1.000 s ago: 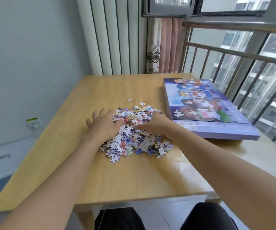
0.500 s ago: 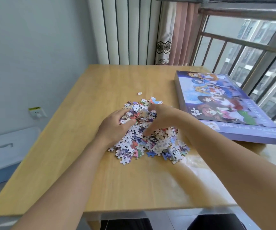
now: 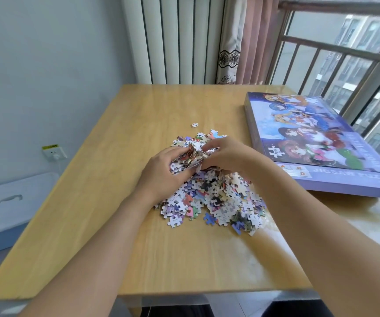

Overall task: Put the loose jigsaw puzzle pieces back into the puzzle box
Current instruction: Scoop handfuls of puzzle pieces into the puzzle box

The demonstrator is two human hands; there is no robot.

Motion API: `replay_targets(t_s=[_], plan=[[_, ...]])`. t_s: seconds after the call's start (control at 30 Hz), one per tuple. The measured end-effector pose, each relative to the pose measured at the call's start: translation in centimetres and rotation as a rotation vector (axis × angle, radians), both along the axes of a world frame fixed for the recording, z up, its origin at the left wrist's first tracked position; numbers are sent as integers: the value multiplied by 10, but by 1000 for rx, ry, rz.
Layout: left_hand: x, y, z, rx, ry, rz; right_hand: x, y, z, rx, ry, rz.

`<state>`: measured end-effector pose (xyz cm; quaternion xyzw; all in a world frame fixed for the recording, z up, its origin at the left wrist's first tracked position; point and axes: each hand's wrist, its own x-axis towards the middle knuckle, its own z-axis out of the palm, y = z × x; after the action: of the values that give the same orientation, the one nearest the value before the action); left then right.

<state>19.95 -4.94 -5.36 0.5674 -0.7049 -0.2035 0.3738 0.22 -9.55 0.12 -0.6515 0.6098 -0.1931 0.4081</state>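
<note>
A heap of loose jigsaw pieces (image 3: pixel 221 200) lies in the middle of the wooden table (image 3: pixel 120 225). My left hand (image 3: pixel 163 172) and my right hand (image 3: pixel 227 154) meet over the far part of the heap, fingers curled round a bunch of pieces (image 3: pixel 192 155) lifted between them. The purple puzzle box (image 3: pixel 317 143), its lid with a cartoon picture closed, lies flat at the table's right side, a hand's width from my right hand. One single piece (image 3: pixel 195 125) lies apart beyond the heap.
A window railing (image 3: pixel 344 56) runs close behind the box on the right. A radiator (image 3: pixel 179 40) and a curtain (image 3: pixel 243 37) stand behind the table. A white storage bin (image 3: pixel 6 207) sits on the floor at the left, below a wall socket (image 3: pixel 54 153).
Both hands have drawn together from the heap's sides and gathered a bunch of pieces, raising it a little. The camera has tipped down and moved closer.
</note>
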Motion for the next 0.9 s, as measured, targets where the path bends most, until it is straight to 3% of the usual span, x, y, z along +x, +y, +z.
replay_targets(t_s=[0.2, 0.37, 0.67, 0.9], plan=[[-4, 3, 0, -16, -40, -18, -3, 9, 15, 308, -392, -89], [-10, 8, 8, 6, -1, -99, 10, 12, 22, 256, -139, -70], [-10, 8, 9, 158, 17, -100, 21, 7, 25, 311, -104, -87], [-13, 12, 8, 41, 106, -95, 37, 0, 28, 303, 29, -74]])
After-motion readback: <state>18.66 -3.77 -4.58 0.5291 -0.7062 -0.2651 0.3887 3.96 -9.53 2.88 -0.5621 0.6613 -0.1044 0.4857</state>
